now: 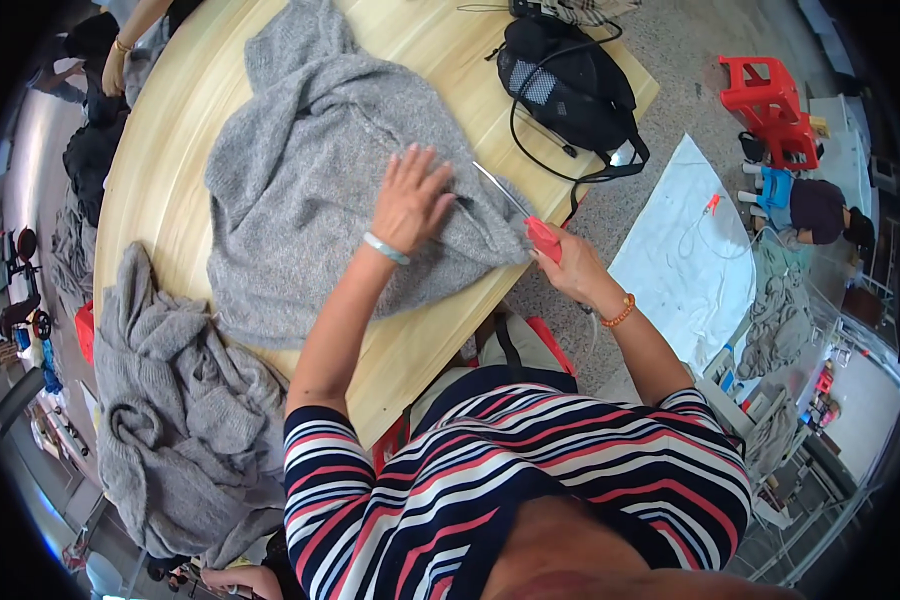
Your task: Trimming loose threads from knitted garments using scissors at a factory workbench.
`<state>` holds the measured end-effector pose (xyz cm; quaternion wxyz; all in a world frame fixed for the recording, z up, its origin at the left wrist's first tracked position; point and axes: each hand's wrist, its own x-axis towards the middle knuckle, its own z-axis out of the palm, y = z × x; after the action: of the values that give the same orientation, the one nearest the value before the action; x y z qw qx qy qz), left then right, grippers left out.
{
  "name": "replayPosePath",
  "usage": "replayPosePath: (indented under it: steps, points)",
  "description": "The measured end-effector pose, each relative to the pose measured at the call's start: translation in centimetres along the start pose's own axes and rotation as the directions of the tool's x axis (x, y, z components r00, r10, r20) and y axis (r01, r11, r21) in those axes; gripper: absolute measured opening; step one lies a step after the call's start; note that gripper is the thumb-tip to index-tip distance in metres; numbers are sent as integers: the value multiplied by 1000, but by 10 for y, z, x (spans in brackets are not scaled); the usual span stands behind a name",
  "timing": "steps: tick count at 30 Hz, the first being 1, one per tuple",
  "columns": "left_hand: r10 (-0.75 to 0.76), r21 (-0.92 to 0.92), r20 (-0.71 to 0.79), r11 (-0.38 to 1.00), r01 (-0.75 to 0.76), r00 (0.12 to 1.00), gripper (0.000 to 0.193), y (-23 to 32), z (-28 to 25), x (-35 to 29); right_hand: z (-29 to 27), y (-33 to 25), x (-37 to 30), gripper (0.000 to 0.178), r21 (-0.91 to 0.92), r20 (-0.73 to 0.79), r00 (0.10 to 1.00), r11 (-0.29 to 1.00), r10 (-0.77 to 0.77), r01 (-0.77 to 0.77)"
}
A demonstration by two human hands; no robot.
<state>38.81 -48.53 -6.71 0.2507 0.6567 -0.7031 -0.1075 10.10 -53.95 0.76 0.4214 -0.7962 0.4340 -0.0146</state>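
Note:
A grey knitted garment [300, 190] lies spread and rumpled over the pale wooden table. My left hand [413, 200] rests flat on its right half, fingers spread, with nothing held. At the garment's right edge, my right hand [575, 268] is closed around the handle of red-handled scissors [543, 238]. Their slim metal blades point up and left, over the knit beside my left fingertips. My palm hides part of the handle. A second heap of grey knitwear [185, 400] lies bunched to the left of my left forearm.
A black mesh bag [565, 85] with a cord sits at the table's far right edge. The table [160, 190] curves away on the left, where another person's hand [115, 70] shows. Right of the table are a white sheet [685, 260] on the floor and red stools [770, 105].

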Motion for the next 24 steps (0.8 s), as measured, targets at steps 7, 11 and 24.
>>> replayPosePath:
  steps: [7,11,24]
  points:
    - [-48,174,235,985,7,971,37,-10,41,-13,-17,-19,2,33,-278,268,958,960,102,-24]
    - [25,194,193,979,-63,981,51,-23,57,-25,-20,-52,33,34,-222,268,962,975,44,18]
    - [-109,-117,435,977,176,894,32,-1,-2,29,-28,-39,55,35,-158,201,980,987,14,19]
